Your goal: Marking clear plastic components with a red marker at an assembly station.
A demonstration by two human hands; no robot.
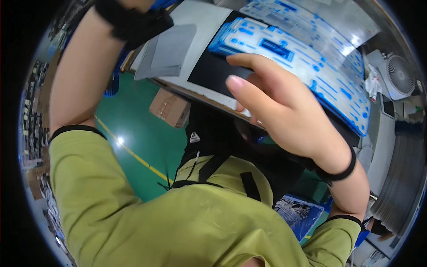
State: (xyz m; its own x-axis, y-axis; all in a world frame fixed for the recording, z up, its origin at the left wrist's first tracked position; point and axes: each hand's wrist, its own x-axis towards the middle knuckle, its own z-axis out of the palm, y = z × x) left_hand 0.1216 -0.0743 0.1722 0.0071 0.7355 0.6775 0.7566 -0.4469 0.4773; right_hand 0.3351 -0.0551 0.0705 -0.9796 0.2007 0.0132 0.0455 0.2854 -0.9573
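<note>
My right hand point(284, 104) hovers over the near edge of the worktable point(182, 84). Its thumb and index finger are apart with nothing between them; the other fingers are partly hidden. Just beyond it, a stack of flat white panels with blue markings point(284, 42) lies on a black mat point(204, 66). My left arm reaches up past the top left, a black band point(133, 24) round its wrist. Only a sliver of my left hand point(138, 3) shows at the upper edge, its fingers out of frame. Near that wrist lies a grey sheet point(167, 51) on the table.
A white fan point(396, 75) stands at the far right, beyond a tall stack of grey sheets point(400, 178). Below the table, a cardboard box point(169, 107) sits by the green floor point(129, 155). A blue bin point(298, 216) is low on my right, and shelves point(35, 115) line the left.
</note>
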